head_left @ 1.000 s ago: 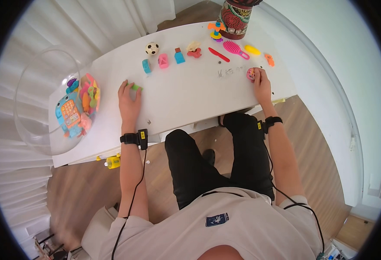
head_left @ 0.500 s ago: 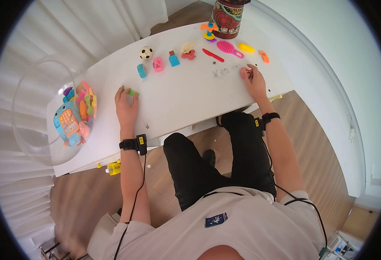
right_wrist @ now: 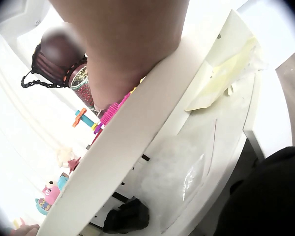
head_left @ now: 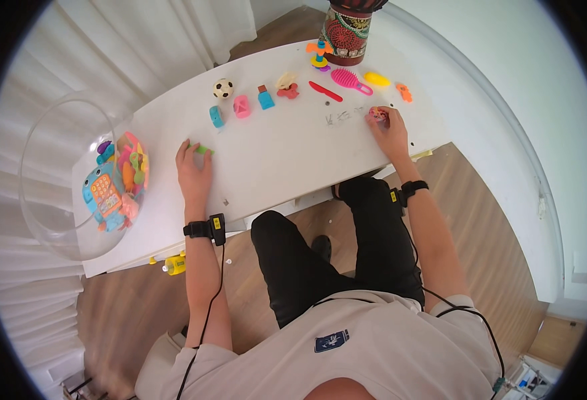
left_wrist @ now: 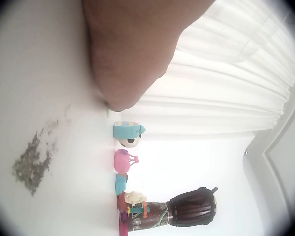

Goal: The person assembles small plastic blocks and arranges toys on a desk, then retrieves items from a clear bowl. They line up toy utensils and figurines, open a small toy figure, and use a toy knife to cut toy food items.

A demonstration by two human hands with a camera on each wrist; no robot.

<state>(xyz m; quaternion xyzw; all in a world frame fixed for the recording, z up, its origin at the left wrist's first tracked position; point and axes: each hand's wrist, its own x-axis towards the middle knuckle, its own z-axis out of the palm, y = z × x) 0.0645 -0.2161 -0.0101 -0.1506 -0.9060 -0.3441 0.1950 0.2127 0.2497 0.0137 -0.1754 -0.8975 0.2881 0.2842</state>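
On the left of the white table, my left hand holds a small green piece between fingers and thumb. Its fingers partly cover the piece. In the left wrist view, the hand hides nearly all of it. My right hand rests near the table's right end and grips a small round pink patterned toy at the fingertips. From the right wrist, the hand shows only from behind, and the pink toy is hidden. Dark scribbled marks lie just left of that toy.
Along the back stand a soccer ball, a turquoise toy, a pink toy, a blue bottle, a red knife, a pink hairbrush and a drum. A clear bowl of toys lies left.
The head view has shifted slightly. The pink toy has turned in my right hand's fingers. My left hand stays at the green piece.
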